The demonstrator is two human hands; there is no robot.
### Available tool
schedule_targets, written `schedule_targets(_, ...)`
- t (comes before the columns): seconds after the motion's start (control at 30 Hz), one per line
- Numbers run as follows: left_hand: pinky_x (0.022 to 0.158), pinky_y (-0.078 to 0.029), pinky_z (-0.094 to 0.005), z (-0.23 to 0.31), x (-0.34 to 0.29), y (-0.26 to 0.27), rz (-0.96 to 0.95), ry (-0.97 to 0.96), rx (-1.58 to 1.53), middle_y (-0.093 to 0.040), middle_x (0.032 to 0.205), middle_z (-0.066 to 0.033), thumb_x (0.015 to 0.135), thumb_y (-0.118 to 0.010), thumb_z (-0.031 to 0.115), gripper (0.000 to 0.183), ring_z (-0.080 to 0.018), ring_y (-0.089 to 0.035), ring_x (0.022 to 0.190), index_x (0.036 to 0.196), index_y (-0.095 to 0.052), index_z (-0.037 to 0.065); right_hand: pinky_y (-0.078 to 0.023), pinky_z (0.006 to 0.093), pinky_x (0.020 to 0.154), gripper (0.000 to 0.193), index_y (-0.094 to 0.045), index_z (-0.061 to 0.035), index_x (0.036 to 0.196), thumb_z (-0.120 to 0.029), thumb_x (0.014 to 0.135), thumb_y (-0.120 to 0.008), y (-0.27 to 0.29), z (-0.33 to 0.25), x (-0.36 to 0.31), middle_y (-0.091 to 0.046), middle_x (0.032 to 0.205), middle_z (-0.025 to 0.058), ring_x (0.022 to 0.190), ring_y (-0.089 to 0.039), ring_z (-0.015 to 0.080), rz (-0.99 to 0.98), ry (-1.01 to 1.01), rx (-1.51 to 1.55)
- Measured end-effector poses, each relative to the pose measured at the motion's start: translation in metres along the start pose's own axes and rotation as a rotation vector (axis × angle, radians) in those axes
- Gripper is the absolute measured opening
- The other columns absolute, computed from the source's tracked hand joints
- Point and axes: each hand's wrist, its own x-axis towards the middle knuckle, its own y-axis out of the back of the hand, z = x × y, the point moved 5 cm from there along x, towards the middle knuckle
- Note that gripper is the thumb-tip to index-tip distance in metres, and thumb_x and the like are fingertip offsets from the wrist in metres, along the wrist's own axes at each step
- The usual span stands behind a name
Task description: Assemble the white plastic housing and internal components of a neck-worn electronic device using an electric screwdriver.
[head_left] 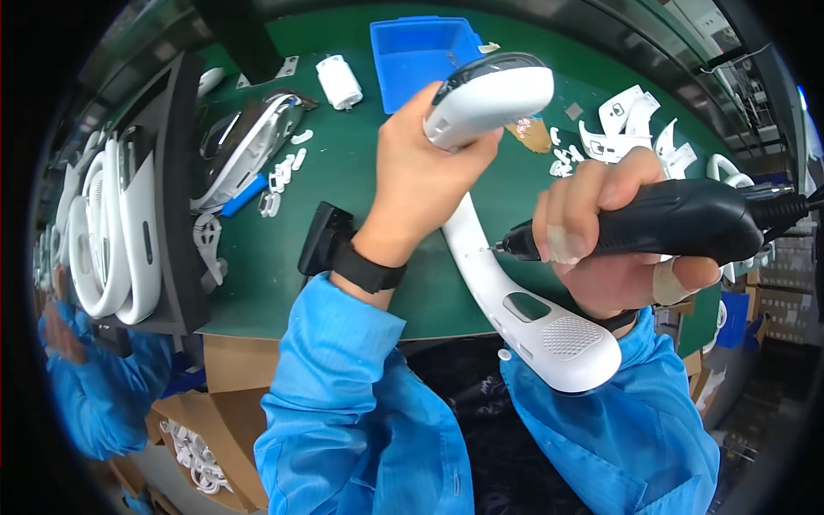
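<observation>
Over the green worktop point(343, 172) I hold the white neckband point(502, 283), its long curved axis running from far, at my left hand point(421, 184), down near and right. My left fingers are wrapped tight round its far end. My right hand point(614, 249) has fingers closed round the black screwdriver point(678, 219), which lies level, tip pointing left and touching the band's middle.

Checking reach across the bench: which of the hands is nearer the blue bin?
Left. The left hand grips the white curved part just below the blue bin; the right hand, holding the black screwdriver, is lower and farther right.
</observation>
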Motion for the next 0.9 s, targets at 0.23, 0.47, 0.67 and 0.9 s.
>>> schedule_targets(0.23,0.073,-0.053,-0.0255,0.003,-0.004,-0.007,-0.016,0.036,-0.001,-0.074,0.091,-0.0040,0.082,-0.077,0.007,0.031,-0.0087,-0.066,0.080,0.112,-0.070,0.004,-0.045,0.0326,0.061,0.092,-0.049,-0.0010,0.132,-0.080,0.086,-0.056,0.007,-0.029,0.011,-0.057,0.085,0.0081,0.070,-0.055,0.0173,-0.091,0.028,-0.099)
schedule_targets(0.47,0.080,-0.054,-0.0260,0.008,-0.009,-0.009,-0.045,0.049,-0.018,-0.074,0.103,-0.0056,0.084,-0.078,0.002,0.035,-0.0106,-0.068,0.091,0.118,-0.069,0.001,-0.045,0.0400,0.083,0.110,-0.044,0.0009,0.147,-0.087,0.081,-0.052,0.042,-0.110,0.033,-0.055,0.122,0.0156,0.088,-0.058,0.0236,0.163,0.001,-0.284)
schedule_targets(0.67,0.078,-0.055,-0.0270,0.009,-0.011,-0.004,-0.001,0.031,0.013,-0.073,0.093,-0.0066,0.085,-0.077,-0.001,0.017,-0.0131,-0.069,0.085,0.100,-0.070,-0.002,-0.046,0.0392,0.075,0.094,-0.058,0.0052,0.128,-0.079,0.089,-0.039,0.091,-0.143,0.042,-0.064,0.103,0.0116,0.081,-0.058,0.0221,0.489,0.092,-0.652)
schedule_targets(0.9,0.079,-0.056,-0.0273,0.012,-0.008,-0.007,0.003,0.002,-0.029,-0.074,0.094,-0.0069,0.085,-0.078,0.000,0.018,-0.0138,-0.071,0.088,0.101,-0.071,-0.004,-0.052,0.0397,0.079,0.081,-0.055,0.0058,0.129,-0.068,0.099,-0.040,0.127,-0.147,0.034,-0.068,0.103,0.0163,0.084,-0.066,0.0255,0.511,0.143,-0.641)
